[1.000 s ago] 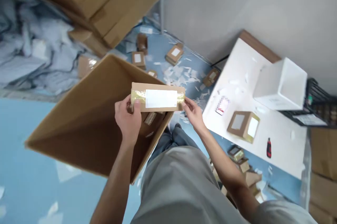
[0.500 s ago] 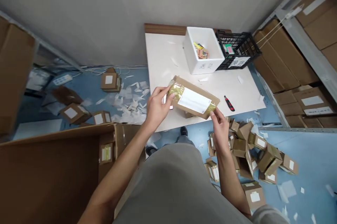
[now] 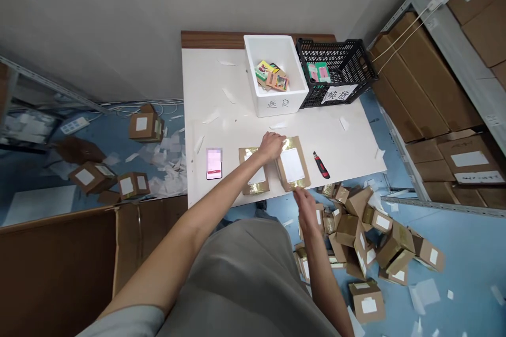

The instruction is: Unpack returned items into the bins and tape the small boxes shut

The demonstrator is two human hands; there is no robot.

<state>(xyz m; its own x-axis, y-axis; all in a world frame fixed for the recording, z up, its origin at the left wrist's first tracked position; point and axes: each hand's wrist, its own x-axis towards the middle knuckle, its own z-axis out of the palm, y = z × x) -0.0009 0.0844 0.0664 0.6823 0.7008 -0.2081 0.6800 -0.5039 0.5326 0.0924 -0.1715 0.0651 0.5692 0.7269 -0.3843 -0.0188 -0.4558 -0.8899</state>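
A flat cardboard box (image 3: 293,168) with a white label and gold tape lies on the white table (image 3: 237,84), near its front edge. My left hand (image 3: 272,145) rests curled on the box's far end and grips it. My right hand (image 3: 305,204) is just off the table's front edge, its fingertips at the box's near end; they are blurred. A second, similar box (image 3: 255,180) lies right beside the first, on its left, partly under my left forearm.
Also on the table are a phone (image 3: 214,163), a red and black box cutter (image 3: 321,164), a white foam bin (image 3: 275,74) and a black crate (image 3: 336,70). Several small boxes (image 3: 367,231) are heaped on the blue floor. A large open carton (image 3: 59,268) stands at left, shelved cartons (image 3: 446,89) at right.
My view has swung from the large carton to the table. The box, held in the air by both hands before, now lies flat on the table beside the other box.
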